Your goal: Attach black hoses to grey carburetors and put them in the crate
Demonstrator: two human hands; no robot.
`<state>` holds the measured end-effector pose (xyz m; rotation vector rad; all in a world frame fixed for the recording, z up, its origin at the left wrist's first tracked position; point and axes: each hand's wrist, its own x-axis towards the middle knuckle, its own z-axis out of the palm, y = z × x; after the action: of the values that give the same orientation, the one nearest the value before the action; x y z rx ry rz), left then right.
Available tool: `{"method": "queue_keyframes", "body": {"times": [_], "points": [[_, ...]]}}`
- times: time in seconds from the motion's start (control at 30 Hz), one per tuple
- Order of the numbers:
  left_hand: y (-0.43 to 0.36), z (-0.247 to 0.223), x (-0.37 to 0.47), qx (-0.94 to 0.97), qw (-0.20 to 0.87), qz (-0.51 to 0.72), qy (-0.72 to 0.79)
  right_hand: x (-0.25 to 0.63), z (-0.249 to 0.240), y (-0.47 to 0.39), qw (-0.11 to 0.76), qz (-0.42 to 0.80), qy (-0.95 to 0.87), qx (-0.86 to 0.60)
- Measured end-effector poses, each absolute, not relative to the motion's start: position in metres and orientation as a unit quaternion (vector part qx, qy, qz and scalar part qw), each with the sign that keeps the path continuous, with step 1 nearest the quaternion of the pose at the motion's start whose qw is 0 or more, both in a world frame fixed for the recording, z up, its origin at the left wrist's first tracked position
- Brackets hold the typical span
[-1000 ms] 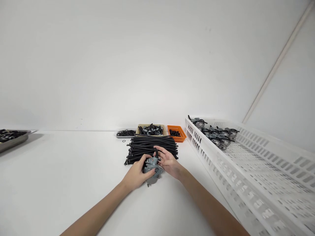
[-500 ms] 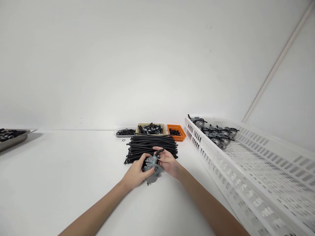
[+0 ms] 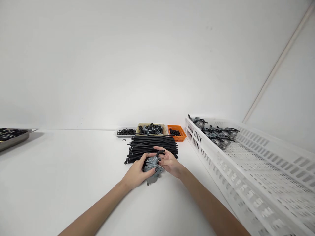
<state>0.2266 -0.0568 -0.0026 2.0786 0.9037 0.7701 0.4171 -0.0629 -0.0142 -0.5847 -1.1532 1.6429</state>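
A grey metal carburetor [image 3: 153, 169] is held just above the white table, in front of a bundle of black rubber hoses [image 3: 152, 142]. My left hand [image 3: 137, 172] wraps around its left side, thumb across the front. From its top a short bent black tube [image 3: 159, 152] points up and right. My right hand [image 3: 169, 163] is at the carburetor's upper right side, thumb and fingers closed against it near the base of the tube, with the index finger stretched behind the tube. Its fingertips are partly hidden.
A white perforated crate [image 3: 221, 164] with several carburetors [image 3: 220, 136] stands on the right. Behind the hoses are a white tray [image 3: 118, 134] of black rings, a cream tray [image 3: 164, 128] of mixed parts and an orange basket [image 3: 180, 138]. A metal tray [image 3: 14, 141] is far left.
My right hand has shifted slightly right, and the upper end of the short black tube sits a little further right. My left hand keeps its hold on the carburetor.
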Motion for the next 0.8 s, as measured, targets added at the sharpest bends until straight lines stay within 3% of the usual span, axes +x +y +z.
{"method": "queue_keyframes", "body": {"times": [0.8], "points": [[-0.0539, -0.0058, 0.225, 0.8, 0.367, 0.289, 0.377, 0.413, -0.0134, -0.0604, 0.534, 0.634, -0.481, -0.286]]}}
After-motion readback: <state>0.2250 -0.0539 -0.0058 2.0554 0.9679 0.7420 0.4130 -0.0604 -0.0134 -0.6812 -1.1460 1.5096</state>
